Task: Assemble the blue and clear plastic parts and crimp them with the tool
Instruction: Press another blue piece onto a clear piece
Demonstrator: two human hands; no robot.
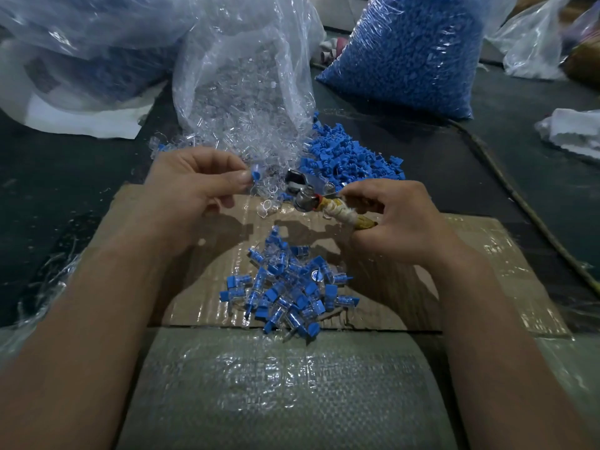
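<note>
My left hand [191,186] pinches a small blue and clear plastic part [255,174] between thumb and fingertips, above the cardboard sheet [461,274]. My right hand [396,219] grips the crimping tool [311,193] by its tape-wrapped handle, metal jaws pointing left toward the part, a short gap between them. A pile of joined blue and clear pieces [285,287] lies on the cardboard below both hands. Loose blue parts [347,154] are heaped behind the tool. Clear parts [243,147] spill from an open plastic bag.
A full bag of blue parts [412,53] stands at the back right. The clear-parts bag [240,69] rises at back centre, with more plastic bags [74,56] to the left. A cord [519,196] runs along the right side. A woven sack [285,384] covers the near foreground.
</note>
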